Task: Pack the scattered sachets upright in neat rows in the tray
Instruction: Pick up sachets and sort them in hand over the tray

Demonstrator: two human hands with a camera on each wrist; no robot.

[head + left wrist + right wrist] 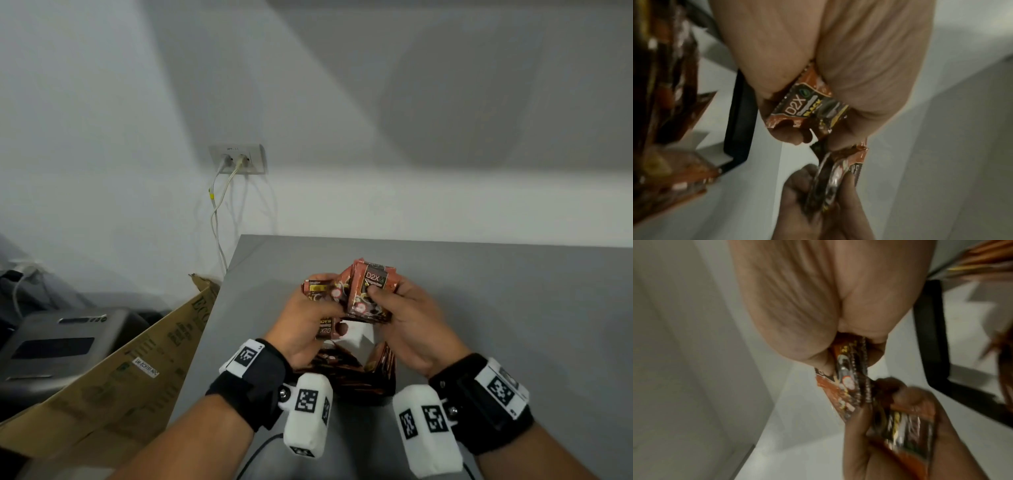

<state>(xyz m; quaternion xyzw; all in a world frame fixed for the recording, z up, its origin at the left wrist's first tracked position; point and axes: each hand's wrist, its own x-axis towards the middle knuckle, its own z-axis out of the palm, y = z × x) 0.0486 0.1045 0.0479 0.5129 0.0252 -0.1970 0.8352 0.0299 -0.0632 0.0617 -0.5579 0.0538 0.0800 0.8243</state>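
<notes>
Both hands up over the grey table, each gripping sachets

Left hand: fingers curled round a small bunch of orange-brown foil sachets, thumb across the front. Left wrist cam shows one printed "D2X BLACK", pinched between thumb and fingers

Right hand: thumb pressed on the front of an upright stack of the same orange-brown foil sachets, fingers wrapped behind. "D2X" label faces the head cam. Stack count not readable, edges blurred in the right wrist cam

The two bunches touch at the middle, right-hand stack at roughly 1 o'clock from the left-hand one

Black rectangular tray sits on the table directly under the hands, at 6 o'clock from the held sachets. It holds more packed sachets standing on edge; white tray floor shows bare at the far end. Row layout mostly hidden by wrists and the white wrist cameras

Off the table: brown cardboard sheet at 9 o'clock, grey wall socket with two white cables at 11 o'clock
</notes>
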